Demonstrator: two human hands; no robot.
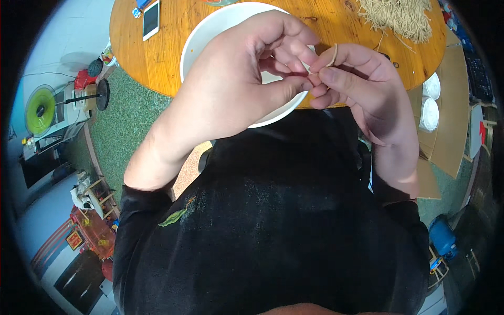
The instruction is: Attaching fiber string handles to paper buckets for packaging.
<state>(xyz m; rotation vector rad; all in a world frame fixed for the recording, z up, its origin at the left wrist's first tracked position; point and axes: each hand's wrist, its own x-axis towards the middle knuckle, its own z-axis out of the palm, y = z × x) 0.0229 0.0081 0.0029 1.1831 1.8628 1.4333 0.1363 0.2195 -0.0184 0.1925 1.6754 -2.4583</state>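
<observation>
Both hands meet over the right rim of a white bowl [197,44]. My left hand [236,79] is closed, its fingers curled and its thumb reaching to my right fingertips. A small whitish piece [306,66] shows between the hands, mostly hidden by the fingers. My right hand [370,79] pinches a short beige string [334,54] between thumb and forefinger; its free end curls upward. What lies inside the left fingers is largely covered.
On the round wooden table [152,68] lie a pile of beige strings [401,18] at the far right and a phone [151,21] at the far left. A green fan [43,110] stands off to the left. Cardboard [451,115] lies on the floor at right, with two white round items [429,114].
</observation>
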